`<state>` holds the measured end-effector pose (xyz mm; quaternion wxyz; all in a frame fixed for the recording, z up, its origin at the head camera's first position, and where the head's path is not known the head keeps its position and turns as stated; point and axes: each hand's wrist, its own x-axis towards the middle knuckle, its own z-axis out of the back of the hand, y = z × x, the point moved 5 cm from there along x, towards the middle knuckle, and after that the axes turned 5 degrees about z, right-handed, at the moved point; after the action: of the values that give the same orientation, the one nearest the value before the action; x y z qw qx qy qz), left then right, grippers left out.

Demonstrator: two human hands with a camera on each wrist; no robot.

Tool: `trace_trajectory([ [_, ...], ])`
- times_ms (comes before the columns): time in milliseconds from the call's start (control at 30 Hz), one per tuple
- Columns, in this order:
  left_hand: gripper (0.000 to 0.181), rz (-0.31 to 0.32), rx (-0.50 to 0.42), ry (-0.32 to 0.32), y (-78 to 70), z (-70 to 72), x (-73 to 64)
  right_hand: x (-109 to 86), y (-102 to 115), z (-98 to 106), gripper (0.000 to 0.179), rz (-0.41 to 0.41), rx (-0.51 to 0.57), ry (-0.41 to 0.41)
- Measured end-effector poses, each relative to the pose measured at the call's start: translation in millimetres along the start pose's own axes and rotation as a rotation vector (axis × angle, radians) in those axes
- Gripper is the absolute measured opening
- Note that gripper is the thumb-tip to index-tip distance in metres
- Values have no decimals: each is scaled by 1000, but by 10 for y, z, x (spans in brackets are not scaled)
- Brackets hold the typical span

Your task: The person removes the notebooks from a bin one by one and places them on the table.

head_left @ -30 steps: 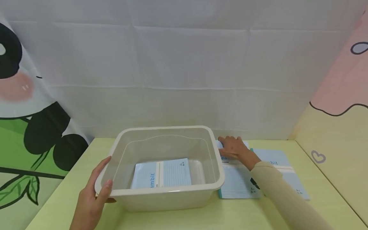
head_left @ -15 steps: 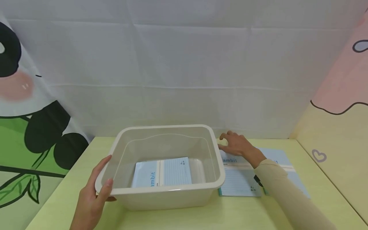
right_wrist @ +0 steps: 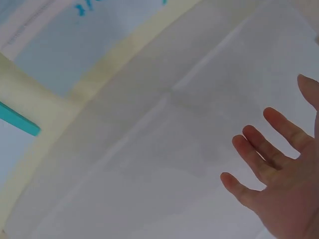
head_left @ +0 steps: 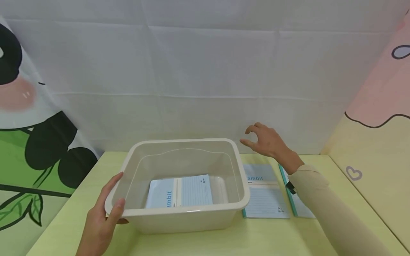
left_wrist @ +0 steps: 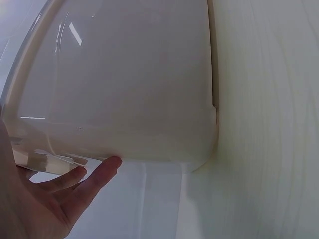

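Note:
A cream plastic tub [head_left: 179, 220] stands on the table, with a light-blue notebook [head_left: 195, 191] lying inside it. My left hand [head_left: 100, 217] grips the tub's rim at its left near corner; in the left wrist view that hand [left_wrist: 55, 204] has fingers against the outer wall. Raised above the table's back edge, my right hand [head_left: 267, 140] holds nothing, its fingers loosely bent and apart from the thumb. A second notebook [head_left: 267, 199] lies just right of the tub. Farther right is a third notebook [head_left: 298, 202], partly hidden under my right forearm.
A pale yellow-green table [head_left: 179, 245] carries everything. White cloth [head_left: 208, 71] hangs behind its back edge. Printed panels stand on both sides: a panda picture [head_left: 48, 149] at left, a pink and yellow one [head_left: 378, 149] at right.
My right hand has lifted off the notebook beside the tub and risen up and slightly right. That notebook is now more uncovered. The left hand and tub stay in place.

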<state>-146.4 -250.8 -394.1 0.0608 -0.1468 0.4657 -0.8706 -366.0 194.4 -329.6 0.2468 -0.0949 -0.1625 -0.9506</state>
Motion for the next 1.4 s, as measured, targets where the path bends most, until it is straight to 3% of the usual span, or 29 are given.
trace_trajectory([
  [300,60,-1,-3,9,-11,-2,2,166,420,286,49,83,90,-35],
  [533,60,24,2,36,-9,-19,21,267,833,316,44,167,103,-19],
  [767,60,9,-5,23,-10,-12,9,402,1229,306,43,260,98,7],
  [1067,58,40,-20,27,28,14,-17,478,1719,302,43,388,61,15],
  [1400,59,37,-9,49,17,-29,11,550,2046,296,47,509,-22,14],
])
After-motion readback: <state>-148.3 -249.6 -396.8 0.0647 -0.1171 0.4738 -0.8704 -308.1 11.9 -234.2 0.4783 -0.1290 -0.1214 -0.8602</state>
